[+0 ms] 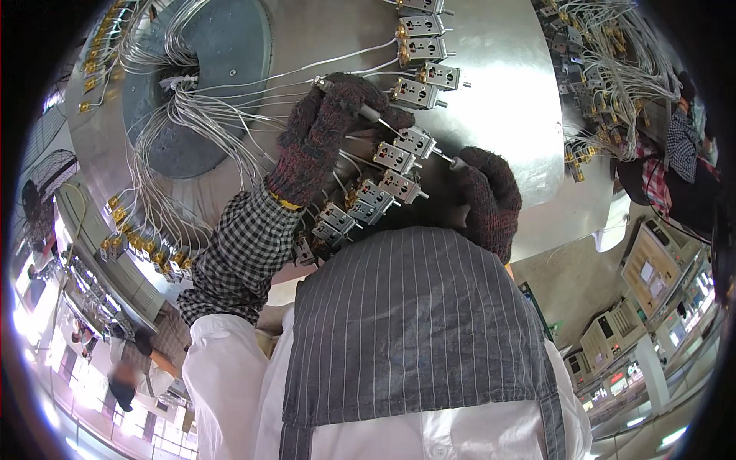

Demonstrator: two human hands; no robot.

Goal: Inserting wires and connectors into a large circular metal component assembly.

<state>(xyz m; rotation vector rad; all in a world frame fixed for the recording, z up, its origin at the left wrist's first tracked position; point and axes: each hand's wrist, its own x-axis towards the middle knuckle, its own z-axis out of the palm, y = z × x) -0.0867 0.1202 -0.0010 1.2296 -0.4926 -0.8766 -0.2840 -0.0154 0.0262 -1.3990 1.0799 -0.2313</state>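
My left hand (326, 123), in a dark knitted glove, is closed round a screwdriver (369, 113). Its thin shaft points down and right at a small silver metal control unit (415, 142) with a short spindle. On that unit's right side my gloved right hand (491, 195) is closed on a slim tool with a grey end (458, 163); a thin metal rod runs from it to the unit. Whether the rod belongs to the tool or the unit, I cannot tell. Similar units (373, 198) lie in a row below, and others (422, 50) above.
The units rest on a large shiny metal disc (498, 84). Bundles of white leads (207, 123) run from a grey hub (238, 46) at left. More units hang along the lower left edge (146, 245). Another wired disc (606, 77) and a person in checked sleeves (682, 142) are at right.
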